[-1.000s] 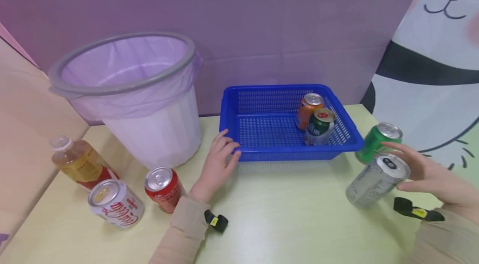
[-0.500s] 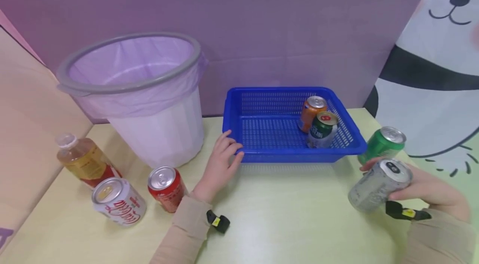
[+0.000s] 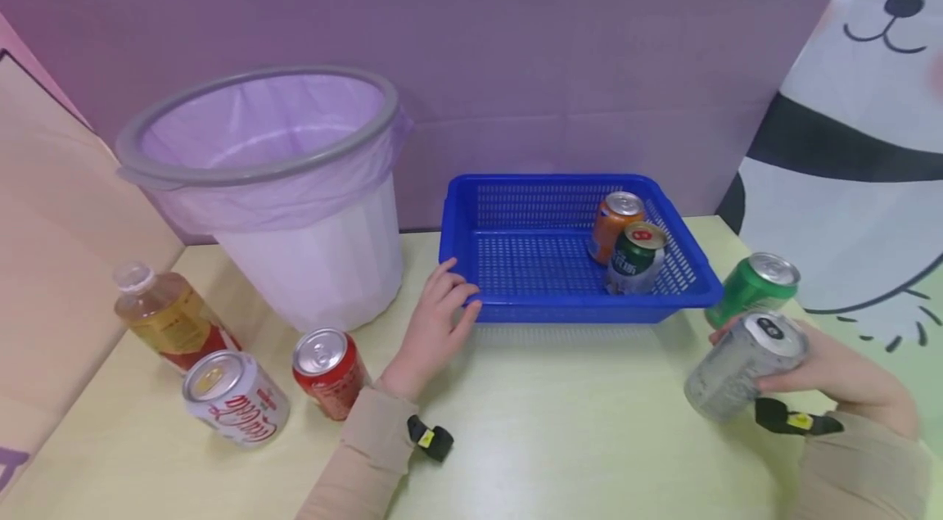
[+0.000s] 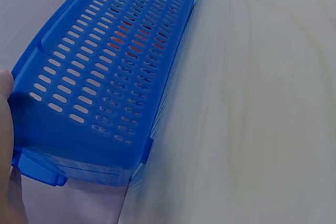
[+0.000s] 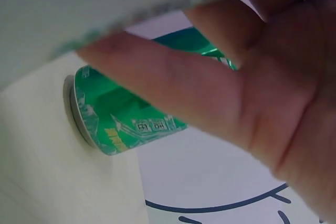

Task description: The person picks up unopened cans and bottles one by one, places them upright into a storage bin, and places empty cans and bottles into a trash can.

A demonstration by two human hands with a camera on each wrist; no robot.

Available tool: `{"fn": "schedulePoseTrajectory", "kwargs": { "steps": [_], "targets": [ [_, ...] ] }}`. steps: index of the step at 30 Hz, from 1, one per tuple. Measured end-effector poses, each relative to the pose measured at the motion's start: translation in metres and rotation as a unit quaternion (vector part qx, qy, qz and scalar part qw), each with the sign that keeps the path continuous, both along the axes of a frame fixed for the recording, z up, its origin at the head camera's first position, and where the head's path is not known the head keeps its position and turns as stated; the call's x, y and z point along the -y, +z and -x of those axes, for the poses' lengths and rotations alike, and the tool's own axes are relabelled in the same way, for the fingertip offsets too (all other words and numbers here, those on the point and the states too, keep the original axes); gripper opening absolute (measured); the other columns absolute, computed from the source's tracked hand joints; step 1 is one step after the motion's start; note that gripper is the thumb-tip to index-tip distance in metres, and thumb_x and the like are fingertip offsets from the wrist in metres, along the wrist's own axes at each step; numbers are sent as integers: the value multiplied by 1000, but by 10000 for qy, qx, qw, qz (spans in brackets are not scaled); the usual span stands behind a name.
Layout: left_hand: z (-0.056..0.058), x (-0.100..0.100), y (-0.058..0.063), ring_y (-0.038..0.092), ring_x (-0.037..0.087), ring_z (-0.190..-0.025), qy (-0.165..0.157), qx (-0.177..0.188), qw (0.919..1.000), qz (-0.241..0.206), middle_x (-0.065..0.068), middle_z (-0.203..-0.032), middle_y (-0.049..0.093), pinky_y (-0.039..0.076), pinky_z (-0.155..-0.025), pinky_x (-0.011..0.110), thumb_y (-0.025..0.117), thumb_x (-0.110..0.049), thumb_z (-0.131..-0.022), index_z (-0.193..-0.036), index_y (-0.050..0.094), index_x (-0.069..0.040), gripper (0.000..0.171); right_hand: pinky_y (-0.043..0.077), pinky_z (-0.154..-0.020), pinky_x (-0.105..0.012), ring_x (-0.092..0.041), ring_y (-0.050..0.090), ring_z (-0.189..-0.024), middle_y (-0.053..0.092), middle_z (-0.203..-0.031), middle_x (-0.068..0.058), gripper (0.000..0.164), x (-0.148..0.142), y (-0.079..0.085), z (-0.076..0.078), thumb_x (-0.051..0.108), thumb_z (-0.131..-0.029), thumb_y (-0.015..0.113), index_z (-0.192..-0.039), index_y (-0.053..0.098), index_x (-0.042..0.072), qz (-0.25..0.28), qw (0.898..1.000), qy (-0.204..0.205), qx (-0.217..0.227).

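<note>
My right hand (image 3: 832,360) grips a tall silver drink can (image 3: 747,364), fingers behind it and thumb at its near side. Its base is at the tabletop, and the can leans in the head view. Just behind stands a green can (image 3: 753,289), which also shows beyond my fingers as a green can (image 5: 121,111) in the right wrist view. My left hand (image 3: 433,327) rests at the front left corner of a blue plastic basket (image 3: 560,313), fingers loosely bent at the rim. Inside the basket's right end are an orange can (image 3: 615,229) and a dark green can (image 3: 635,262).
A white bin (image 3: 317,274) with a purple liner and grey rim stands at the back left. Before it are a bottle of amber drink (image 3: 173,319), a white Coca-Cola can (image 3: 239,401) and a red can (image 3: 331,377), close to my left forearm. A purple wall covering hangs behind.
My right hand, spread beside the silver can a second ago, has closed around it. The can stays about where it was. My left hand keeps its place at the basket corner.
</note>
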State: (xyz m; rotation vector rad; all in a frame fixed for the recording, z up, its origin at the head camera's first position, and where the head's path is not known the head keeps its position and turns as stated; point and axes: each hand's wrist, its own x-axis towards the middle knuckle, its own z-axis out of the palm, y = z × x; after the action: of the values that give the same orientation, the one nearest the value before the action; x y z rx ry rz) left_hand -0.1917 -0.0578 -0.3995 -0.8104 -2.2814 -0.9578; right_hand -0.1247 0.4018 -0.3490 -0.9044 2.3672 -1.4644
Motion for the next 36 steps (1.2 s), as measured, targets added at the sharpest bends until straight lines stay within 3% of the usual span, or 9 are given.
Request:
{"fn": "schedulePoseTrajectory", "kwargs": {
  "steps": [6, 13, 17, 24, 28, 32, 36],
  "targets": [
    [0, 0, 0, 40, 36, -132, -15, -34, 10000, -13, 13, -101, 59, 30, -115, 49, 59, -12, -92, -99, 65, -1, 13, 52, -80, -19, -9, 64, -98, 66, -115, 5, 61, 6, 4, 2, -24, -70, 60, -123, 53, 5, 54, 9997, -130, -185],
    [0, 1, -1, 40, 36, -132, -35, -52, 10000, -44, 13, -100, 59, 30, -115, 49, 59, -11, -92, -98, 65, -1, 13, 52, -84, -17, -10, 65, -101, 67, -115, -2, 61, 10, 7, 7, -30, -67, 57, -121, 54, -2, 847, 9953, -33, -464],
    [0, 1, 0, 41, 36, -132, -27, -43, 10000, -49, 13, -100, 59, 30, -115, 48, 59, -11, -92, -98, 65, -2, 13, 51, -86, -15, -10, 64, -104, 67, -116, -4, 62, 14, 12, 6, -32, -67, 55, -123, 54, -4, 1114, 9918, -192, -595],
    [-1, 0, 2, 40, 36, -132, -19, 14, 10000, -20, 13, -100, 59, 30, -115, 48, 59, -11, -92, -99, 65, -1, 13, 52, -80, -14, -7, 66, -97, 69, -109, 2, 64, 28, 25, -1, -27, -71, 58, -126, 53, 4, 1051, 9854, -1145, -698],
    [-1, 0, 2, 40, 36, -132, -2, 45, 10000, -10, 13, -100, 59, 30, -115, 48, 58, -11, -92, -99, 65, -1, 13, 52, -79, -13, -6, 66, -95, 69, -107, 3, 67, 35, 30, -1, -26, -69, 58, -127, 53, 6, 1290, 9802, -1135, -982],
    [-1, 0, 2, 40, 36, -132, 11, 38, 10000, -5, 12, -100, 59, 30, -115, 48, 59, -12, -92, -99, 65, -2, 14, 53, -80, -14, -8, 66, -95, 70, -109, 0, 64, 43, 35, 0, -28, -67, 58, -123, 54, 1, 1462, 9803, -777, -1079],
    [-2, 0, 2, 40, 36, -132, -1, 33, 10000, 3, 12, -101, 59, 30, -115, 47, 59, -12, -92, -99, 65, -2, 14, 53, -78, -13, -6, 67, -92, 70, -106, 3, 62, 51, 40, 0, -26, -64, 63, -118, 56, 3, 934, 9819, -775, -1457]
  ]
}}
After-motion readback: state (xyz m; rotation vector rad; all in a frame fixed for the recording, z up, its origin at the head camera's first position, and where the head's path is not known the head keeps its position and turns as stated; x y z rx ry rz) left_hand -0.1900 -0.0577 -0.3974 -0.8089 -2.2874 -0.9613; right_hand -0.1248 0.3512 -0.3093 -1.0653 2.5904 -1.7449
